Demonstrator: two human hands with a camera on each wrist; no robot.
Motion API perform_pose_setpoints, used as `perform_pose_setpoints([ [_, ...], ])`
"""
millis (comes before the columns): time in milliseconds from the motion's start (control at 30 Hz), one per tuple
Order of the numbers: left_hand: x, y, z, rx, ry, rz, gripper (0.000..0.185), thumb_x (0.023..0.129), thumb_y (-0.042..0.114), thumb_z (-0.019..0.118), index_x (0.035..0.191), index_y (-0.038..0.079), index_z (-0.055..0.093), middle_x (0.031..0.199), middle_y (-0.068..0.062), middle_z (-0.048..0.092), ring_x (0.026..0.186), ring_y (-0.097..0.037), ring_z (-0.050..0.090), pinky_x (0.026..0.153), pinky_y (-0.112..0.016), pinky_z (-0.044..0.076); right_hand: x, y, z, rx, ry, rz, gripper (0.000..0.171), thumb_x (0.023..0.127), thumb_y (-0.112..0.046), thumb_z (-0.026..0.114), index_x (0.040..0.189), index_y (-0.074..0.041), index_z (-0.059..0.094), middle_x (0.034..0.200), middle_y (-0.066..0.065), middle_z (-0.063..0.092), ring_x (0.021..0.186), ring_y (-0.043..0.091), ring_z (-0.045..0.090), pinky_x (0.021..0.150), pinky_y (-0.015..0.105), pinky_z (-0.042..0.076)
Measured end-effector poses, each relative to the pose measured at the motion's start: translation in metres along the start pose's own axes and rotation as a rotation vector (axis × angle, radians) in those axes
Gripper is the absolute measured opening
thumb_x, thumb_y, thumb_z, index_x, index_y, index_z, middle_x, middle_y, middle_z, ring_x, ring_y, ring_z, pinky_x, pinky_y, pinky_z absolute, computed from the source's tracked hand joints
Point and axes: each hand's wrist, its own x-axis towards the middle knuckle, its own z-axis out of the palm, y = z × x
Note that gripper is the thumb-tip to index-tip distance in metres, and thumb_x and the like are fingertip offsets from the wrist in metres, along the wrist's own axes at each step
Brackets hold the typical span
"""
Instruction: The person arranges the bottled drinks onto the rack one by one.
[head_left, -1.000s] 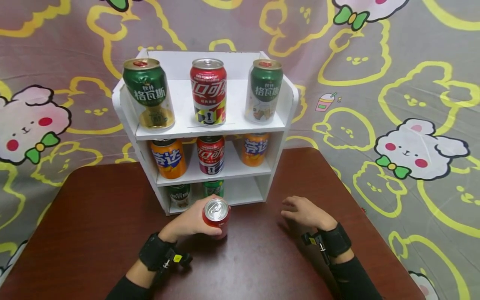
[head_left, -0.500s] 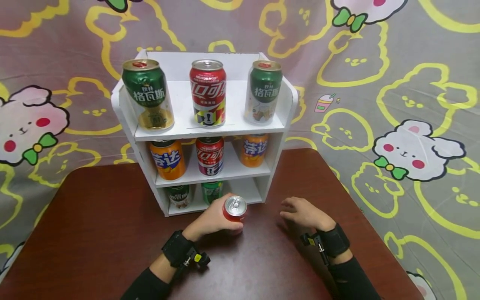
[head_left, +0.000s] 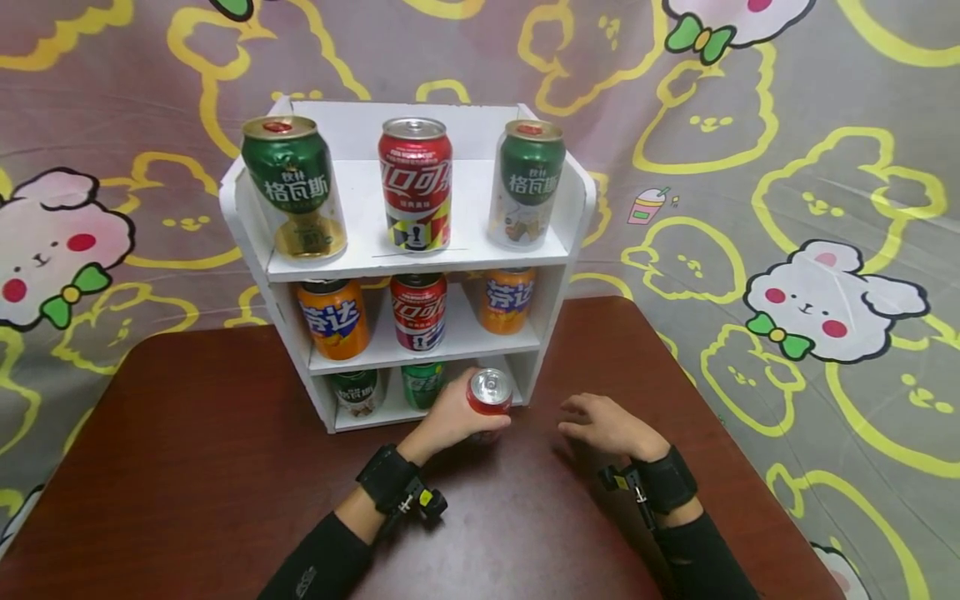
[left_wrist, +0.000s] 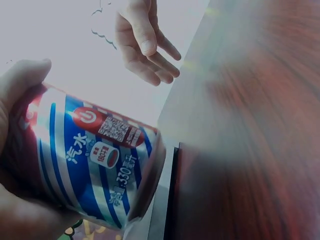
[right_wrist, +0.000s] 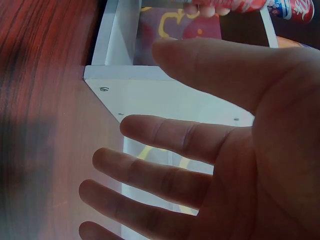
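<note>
White shelf point(head_left: 558, 250), bottom tier: two cans point(head_left: 390, 387).

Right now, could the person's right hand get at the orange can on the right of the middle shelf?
Probably yes. The right hand rests open on the table, holding nothing, and the orange can stands at the shelf's open front. The left hand with its red can sits lower, off that path.

Head view: even, bright indoor light, sharp focus, mild wide-angle bend at edges; soft shadows under both forearms on the table point(head_left: 187, 467). Left wrist view: background blown out white, table surface motion-blurred, the can point(left_wrist: 85, 160) backlit w/ glare at its left end. Right wrist view: right hand point(right_wrist: 225, 150) too close, soft focus, dim; wood at left smeared.
</note>
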Motion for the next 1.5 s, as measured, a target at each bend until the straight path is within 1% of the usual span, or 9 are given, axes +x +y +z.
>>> perform_pose_setpoints([
  [100,0.007,0.001,0.004,0.028,0.041,-0.016,0.067,0.065,0.028,0.087,0.118,0.004,0.053,0.106,-0.007,0.063,0.096,-0.021,0.061,0.083,-0.037,0.05,0.0,-0.001,-0.001,0.008,0.005,0.013,0.042,0.092,-0.027,0.063,0.121,0.003,0.057,0.116,0.014,0.06,0.105,0.03,0.06,0.083,0.043,0.05],
  [200,0.012,0.001,0.009,0.031,0.063,-0.03,0.068,0.066,0.029,0.087,0.119,0.004,0.053,0.106,-0.007,0.064,0.096,-0.021,0.062,0.082,-0.037,0.05,0.0,-0.001,-0.001,0.014,0.009,0.021,0.041,0.092,-0.026,0.063,0.121,0.003,0.058,0.116,0.014,0.06,0.104,0.029,0.061,0.082,0.042,0.051],
  [467,0.022,0.0,0.016,0.078,0.079,-0.107,0.073,0.068,0.039,0.083,0.122,0.002,0.051,0.107,-0.009,0.064,0.095,-0.022,0.062,0.081,-0.037,0.05,0.0,0.0,-0.001,-0.001,0.011,0.025,0.041,0.091,-0.027,0.063,0.12,0.002,0.058,0.116,0.013,0.061,0.104,0.029,0.061,0.083,0.043,0.05],
  [633,0.027,0.001,0.019,0.087,0.094,-0.167,0.075,0.068,0.04,0.083,0.124,0.001,0.051,0.108,-0.012,0.064,0.096,-0.025,0.061,0.083,-0.039,0.05,0.0,0.002,-0.001,0.003,0.009,0.024,0.041,0.092,-0.027,0.063,0.12,0.002,0.058,0.115,0.013,0.061,0.104,0.029,0.06,0.082,0.043,0.05],
  [867,0.034,-0.002,0.024,0.053,0.131,-0.161,0.073,0.069,0.035,0.084,0.124,0.0,0.051,0.108,-0.013,0.064,0.098,-0.025,0.061,0.086,-0.037,0.049,0.0,0.002,-0.003,0.001,0.008,0.024,0.042,0.092,-0.027,0.063,0.12,0.003,0.058,0.116,0.016,0.061,0.104,0.03,0.06,0.083,0.044,0.05],
  [1000,0.037,-0.005,0.027,0.026,0.157,-0.161,0.071,0.068,0.034,0.084,0.121,-0.001,0.053,0.106,-0.013,0.065,0.096,-0.025,0.062,0.085,-0.037,0.049,-0.001,0.002,-0.003,0.012,0.003,0.019,0.042,0.092,-0.026,0.062,0.121,0.003,0.057,0.117,0.016,0.06,0.104,0.031,0.06,0.083,0.044,0.05],
  [1067,0.039,-0.006,0.028,0.029,0.169,-0.172,0.07,0.068,0.035,0.083,0.12,-0.002,0.054,0.104,-0.013,0.065,0.095,-0.026,0.062,0.084,-0.037,0.049,-0.001,0.002,-0.004,0.013,0.005,0.011,0.042,0.092,-0.027,0.062,0.12,0.004,0.057,0.116,0.017,0.06,0.103,0.031,0.06,0.083,0.044,0.05],
  [1267,0.044,-0.009,0.03,0.027,0.189,-0.209,0.075,0.068,0.038,0.083,0.124,-0.001,0.051,0.106,-0.013,0.064,0.097,-0.026,0.061,0.085,-0.037,0.049,-0.002,0.003,-0.006,0.008,0.007,0.002,0.043,0.092,-0.028,0.063,0.12,0.004,0.057,0.116,0.018,0.06,0.103,0.033,0.06,0.083,0.046,0.05],
  [1500,0.047,-0.01,0.037,-0.007,0.27,-0.196,0.074,0.068,0.034,0.084,0.124,-0.002,0.051,0.108,-0.015,0.063,0.098,-0.028,0.061,0.086,-0.038,0.049,-0.002,0.004,-0.006,0.009,0.005,-0.008,0.044,0.092,-0.028,0.063,0.12,0.005,0.057,0.116,0.018,0.06,0.103,0.033,0.06,0.082,0.045,0.05],
])
